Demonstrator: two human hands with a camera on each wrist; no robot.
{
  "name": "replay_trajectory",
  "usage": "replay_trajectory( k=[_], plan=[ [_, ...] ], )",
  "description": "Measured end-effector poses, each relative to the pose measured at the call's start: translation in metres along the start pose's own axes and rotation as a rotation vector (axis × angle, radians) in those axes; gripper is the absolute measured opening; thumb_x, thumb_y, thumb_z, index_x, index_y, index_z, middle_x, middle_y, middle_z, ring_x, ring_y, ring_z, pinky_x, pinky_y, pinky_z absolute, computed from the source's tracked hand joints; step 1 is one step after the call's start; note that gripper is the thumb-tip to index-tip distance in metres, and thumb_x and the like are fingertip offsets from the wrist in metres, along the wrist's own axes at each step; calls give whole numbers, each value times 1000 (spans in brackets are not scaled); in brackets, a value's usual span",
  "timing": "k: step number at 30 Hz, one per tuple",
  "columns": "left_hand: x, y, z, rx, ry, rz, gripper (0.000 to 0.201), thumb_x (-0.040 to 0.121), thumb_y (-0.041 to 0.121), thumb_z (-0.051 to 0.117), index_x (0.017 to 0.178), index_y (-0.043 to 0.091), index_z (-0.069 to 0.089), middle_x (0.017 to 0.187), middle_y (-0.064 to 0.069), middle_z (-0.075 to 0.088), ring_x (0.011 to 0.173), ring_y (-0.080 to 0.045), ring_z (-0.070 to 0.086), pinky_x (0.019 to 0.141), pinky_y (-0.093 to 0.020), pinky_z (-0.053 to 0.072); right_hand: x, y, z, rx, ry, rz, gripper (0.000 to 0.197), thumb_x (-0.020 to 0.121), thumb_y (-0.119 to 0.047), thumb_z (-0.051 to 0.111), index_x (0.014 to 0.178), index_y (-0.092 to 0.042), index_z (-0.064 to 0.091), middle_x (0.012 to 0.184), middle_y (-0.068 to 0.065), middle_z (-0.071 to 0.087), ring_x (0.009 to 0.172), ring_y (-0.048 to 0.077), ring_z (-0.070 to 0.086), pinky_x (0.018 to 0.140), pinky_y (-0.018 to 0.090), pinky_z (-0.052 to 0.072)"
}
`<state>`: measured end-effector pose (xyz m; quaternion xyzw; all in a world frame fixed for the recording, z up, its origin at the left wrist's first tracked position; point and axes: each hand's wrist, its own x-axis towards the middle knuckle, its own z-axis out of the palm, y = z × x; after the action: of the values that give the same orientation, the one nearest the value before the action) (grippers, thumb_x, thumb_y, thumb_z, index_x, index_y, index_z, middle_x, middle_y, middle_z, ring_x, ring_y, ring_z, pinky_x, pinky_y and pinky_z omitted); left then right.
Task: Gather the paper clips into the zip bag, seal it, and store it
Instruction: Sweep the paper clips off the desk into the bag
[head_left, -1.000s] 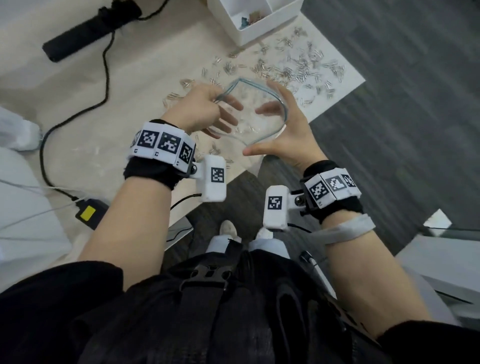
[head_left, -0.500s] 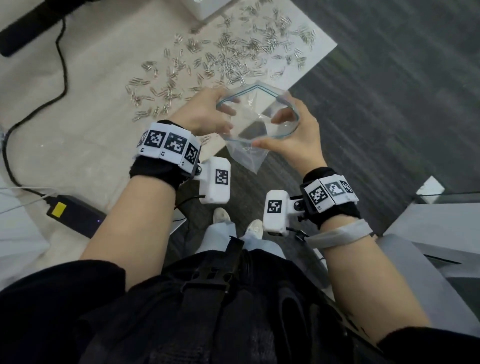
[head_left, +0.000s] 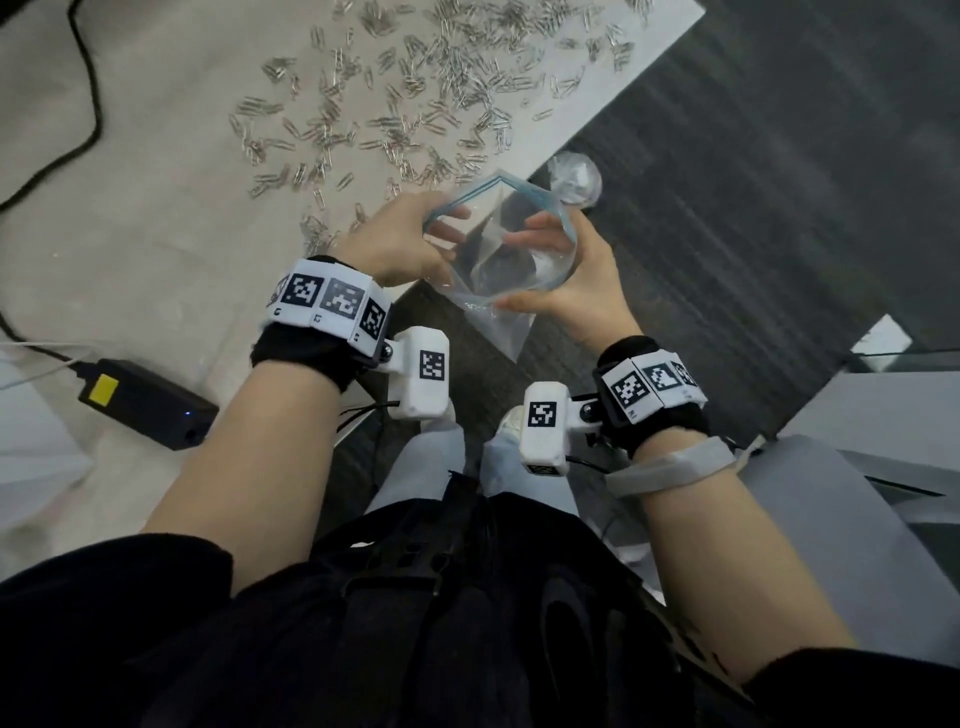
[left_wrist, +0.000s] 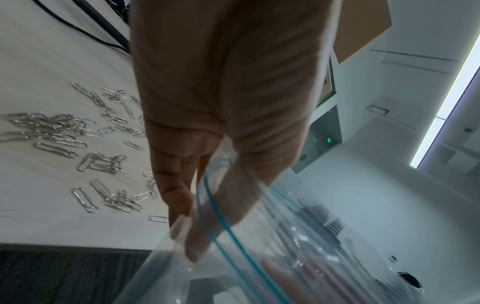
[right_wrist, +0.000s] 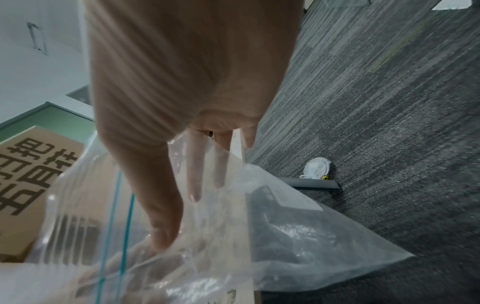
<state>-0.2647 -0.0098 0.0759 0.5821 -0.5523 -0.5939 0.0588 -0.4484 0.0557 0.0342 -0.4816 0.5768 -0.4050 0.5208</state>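
The tabletop (head_left: 156, 218) fills the upper left of the frame, paper clips (head_left: 415, 104) strewn across it. At frame centre, off its edge over the floor, hangs the clear, blue-zippered zip bag (head_left: 501, 249), apparently empty. The left hand (head_left: 400, 244) and right hand (head_left: 576, 291) each pinch its rim, stretching the mouth wide. Swept clips could miss and fall to the floor.

Your zip bag (head_left: 493, 270) is clear plastic with a blue-green zip line, its mouth spread wide open and facing up, its body hanging past the bench (head_left: 156, 218) edge above the floor. The silver paper clips (head_left: 415, 104) lie scattered loose across the pale bench, beyond the bag.
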Motion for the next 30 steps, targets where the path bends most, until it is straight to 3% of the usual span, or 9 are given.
replay_trajectory(
  k=[5,8,13,16,19,21,25,28,30],
  plan=[
    [7,-25,-21,56,166,31,59,74,8,73,126,17,49,117,-5,60,98,-17,60,75,-30,53,0,8,28,16,78,12,78,45,-29,89,112,-27,51,114,-13,59,106,19,65,92,43,54],
    [13,-42,-34,14,265,80,47,77,28,73,120,18,55,113,-1,62,98,-12,59,74,-24,50,1,18,40,2,146,57,76,46,-25,89,112,-27,51,104,-17,63,105,18,65,94,48,53],
    [22,-73,-56,-76,616,169,27,81,17,63,108,12,62,105,-3,66,88,-6,59,79,-13,48,-5,35,55,-61,214,138,79,51,-13,91,119,-19,52,95,-30,66,106,15,64,95,49,51],
    [28,-97,-63,-37,811,114,32,81,13,55,112,11,60,117,-4,61,102,-11,54,93,-20,42,-14,48,59,-88,260,184,78,51,-13,91,116,-26,51,92,-26,67,104,13,65,95,48,51],
    [38,-122,-67,106,795,72,42,84,10,49,126,8,49,137,-12,44,132,-24,37,113,-30,24,-22,63,60,-88,297,234,76,50,-17,91,111,-37,49,96,-26,66,104,12,64,95,47,51],
    [47,-131,-67,227,727,4,49,91,14,45,139,9,35,151,-16,24,143,-31,14,119,-39,11,-23,74,62,-97,325,251,77,48,-22,90,111,-38,49,102,-16,66,106,14,64,96,48,51],
    [59,-143,-56,325,585,-141,62,97,31,38,148,20,5,157,-10,-12,144,-28,-15,114,-51,-6,-20,93,68,-134,338,273,80,47,-31,87,116,-34,47,104,-10,67,108,15,63,98,46,50],
    [65,-153,-46,430,561,-134,67,96,42,34,148,19,-1,155,-14,-18,142,-30,-20,113,-53,-13,-14,102,73,-160,320,295,77,52,-16,90,116,-27,48,98,-17,65,106,14,63,98,43,49],
    [68,-158,-42,487,560,-85,67,96,45,32,148,18,-1,155,-15,-16,143,-30,-19,113,-52,-14,-10,108,76,-170,315,311,76,52,-19,90,117,-23,50,97,-18,64,105,13,63,99,42,49]
  ],
)
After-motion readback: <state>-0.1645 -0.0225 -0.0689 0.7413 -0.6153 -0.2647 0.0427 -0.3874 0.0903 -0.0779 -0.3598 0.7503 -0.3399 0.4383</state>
